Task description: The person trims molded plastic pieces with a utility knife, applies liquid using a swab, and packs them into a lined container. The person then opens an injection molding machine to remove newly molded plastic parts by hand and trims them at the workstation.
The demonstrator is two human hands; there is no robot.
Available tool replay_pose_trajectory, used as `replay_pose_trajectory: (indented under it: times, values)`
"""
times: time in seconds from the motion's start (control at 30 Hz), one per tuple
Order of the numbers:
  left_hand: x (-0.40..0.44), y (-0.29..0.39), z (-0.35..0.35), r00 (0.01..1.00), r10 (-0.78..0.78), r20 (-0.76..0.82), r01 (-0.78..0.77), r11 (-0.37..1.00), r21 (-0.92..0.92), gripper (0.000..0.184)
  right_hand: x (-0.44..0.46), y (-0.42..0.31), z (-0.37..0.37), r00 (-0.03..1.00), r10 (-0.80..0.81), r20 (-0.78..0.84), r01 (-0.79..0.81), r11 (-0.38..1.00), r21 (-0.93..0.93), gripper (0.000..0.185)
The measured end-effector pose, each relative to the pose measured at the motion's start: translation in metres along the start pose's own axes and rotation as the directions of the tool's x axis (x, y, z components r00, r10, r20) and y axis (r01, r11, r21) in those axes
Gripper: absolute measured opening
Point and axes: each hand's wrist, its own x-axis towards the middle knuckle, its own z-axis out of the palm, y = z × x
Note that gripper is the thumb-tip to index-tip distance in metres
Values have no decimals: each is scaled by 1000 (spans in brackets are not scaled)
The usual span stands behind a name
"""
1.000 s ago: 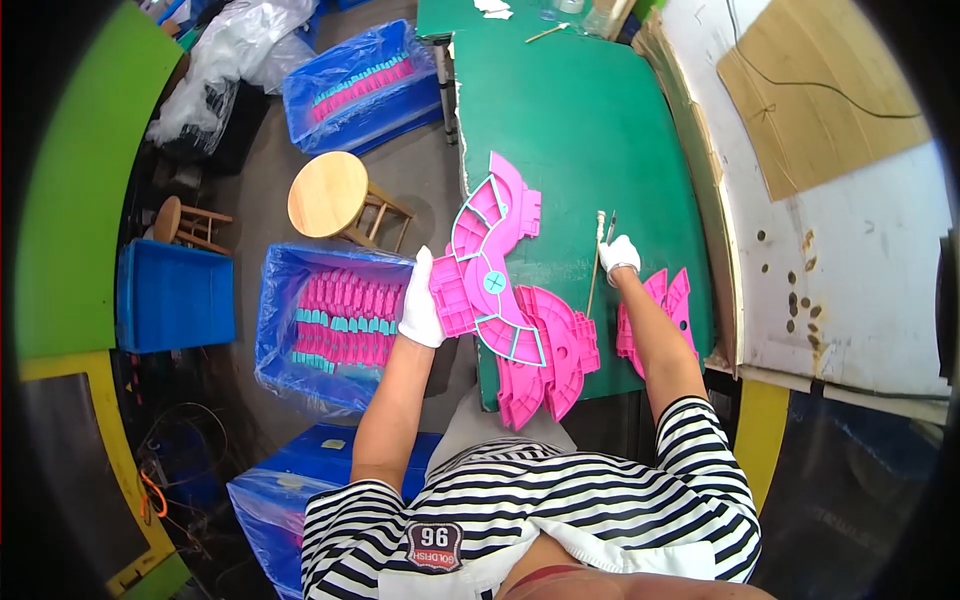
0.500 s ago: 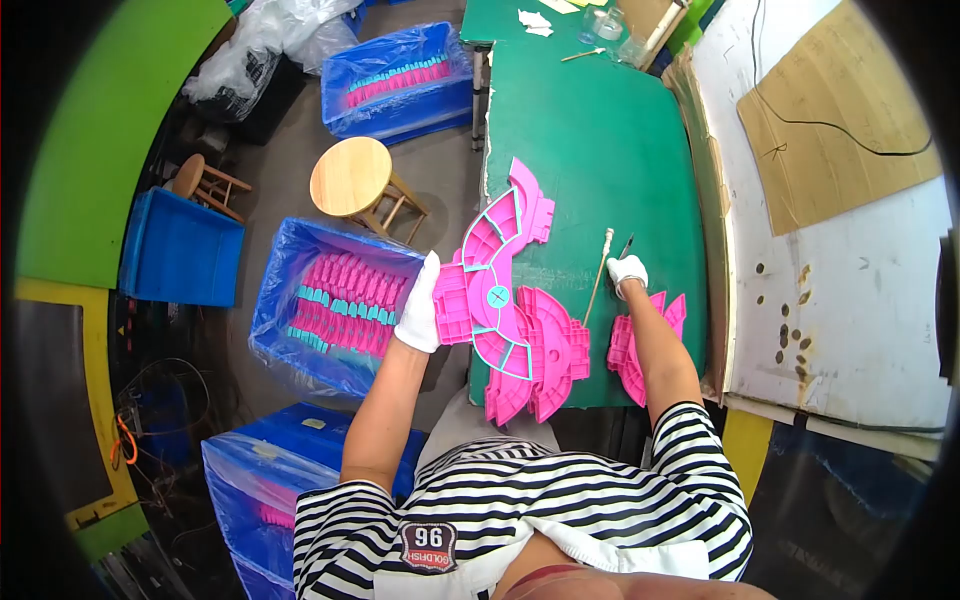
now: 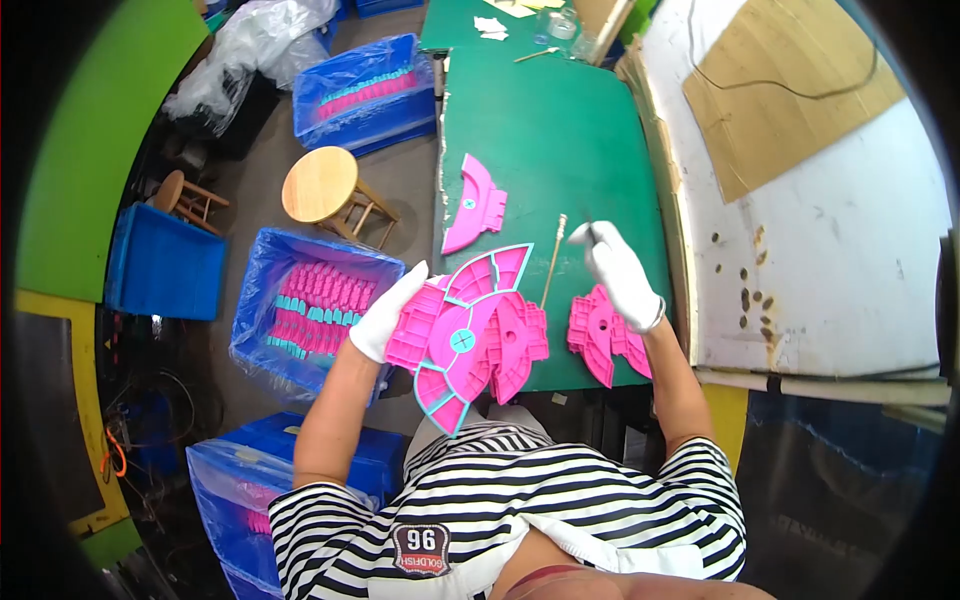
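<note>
My left hand [image 3: 392, 312], in a white glove, grips the left edge of a pink plastic part with turquoise trim [image 3: 462, 341] over the table's near left corner. My right hand [image 3: 618, 268], also gloved, is raised above the right side of the table, its fingers closed on a thin dark tool [image 3: 591, 236]. Beneath and right of the held part lie stacked pink parts [image 3: 517, 345]. Another pink part with a turquoise centre [image 3: 474, 204] rests near the table's left edge. More pink parts [image 3: 597, 335] sit below my right hand, which partly covers them.
A thin stick [image 3: 554, 262] lies on the green table [image 3: 545, 120]. Left of it stand a round wooden stool [image 3: 320, 186] and a lined blue bin of pink and turquoise parts [image 3: 247, 340]. Another such bin [image 3: 368, 130] is farther back. A white wall borders the right side.
My right hand has lifted from the table with the dark tool. The trimmed part in my left hand has turned and come closer, while one pink part now lies separately behind it.
</note>
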Motion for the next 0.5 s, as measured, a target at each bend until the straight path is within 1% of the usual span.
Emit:
replay_pose_trajectory:
  times: [0.03, 0.07, 0.13, 0.2, 0.27, 0.3, 0.37, 0.4, 0.47, 0.5]
  values:
    - [-1, -3, -4, 998, -5, -59, 12, 994, 111, 60, -14, -14, 0, 997, -50, 51, 50, 999, 14, 23]
    - [-2, -5, 5, 999, -21, -49, 26, 992, 120, 60, -24, -28, -2, 975, -212, 66, 220, 962, -161, 19]
    - [-8, -8, 27, 997, -40, -74, 57, 965, 255, 62, -43, -43, -5, 976, -201, 84, 217, 925, -312, 18]
    - [-12, -12, 39, 995, -55, -82, 78, 949, 305, 63, -59, -42, -6, 936, -339, 97, 341, 804, -488, 17]
    - [-13, -15, 51, 993, -83, -87, 107, 936, 335, 64, -74, -50, -6, 935, -344, 82, 320, 725, -610, 16]
    - [-15, -17, 59, 991, -82, -108, 114, 935, 337, 62, -79, -54, -7, 935, -348, 69, 314, 723, -616, 16]
    - [-14, -20, 69, 990, -82, -118, 121, 916, 381, 61, -88, -61, -11, 896, -443, 15, 346, 678, -648, 15]
    - [-15, -21, 73, 988, -78, -136, 129, 901, 415, 61, -91, -61, -12, 896, -444, 6, 340, 678, -652, 15]
    - [-16, -25, 84, 989, -79, -128, 126, 901, 416, 59, -97, -59, -15, 879, -477, -23, 313, 612, -727, 17]
    - [-16, -28, 87, 989, -76, -124, 120, 904, 410, 58, -100, -59, -16, 877, -479, -29, 309, 611, -729, 17]
